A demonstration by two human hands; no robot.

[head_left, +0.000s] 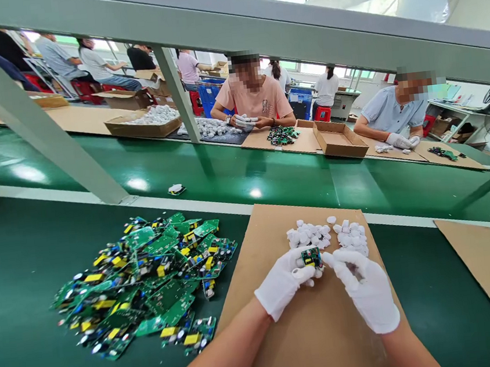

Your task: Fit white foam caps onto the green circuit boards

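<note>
My left hand (288,281), in a white glove, is closed around a small green circuit board (311,257) with a yellow part on it. Just to its right is my gloved right hand (363,288). Its fingers curl inward, their tips together beside the board; anything pinched there is too small to make out. Both hands are above a brown cardboard sheet (314,339). Beyond them lie two clusters of small white pieces, one on the left (308,235) and one on the right (351,237).
A large heap of green circuit boards (150,281) covers the bench to the left. Across a green conveyor surface (227,179), two gloved co-workers sit by a shallow cardboard box (340,140). A slanted metal post (40,111) and shelf beam (228,24) cross the view.
</note>
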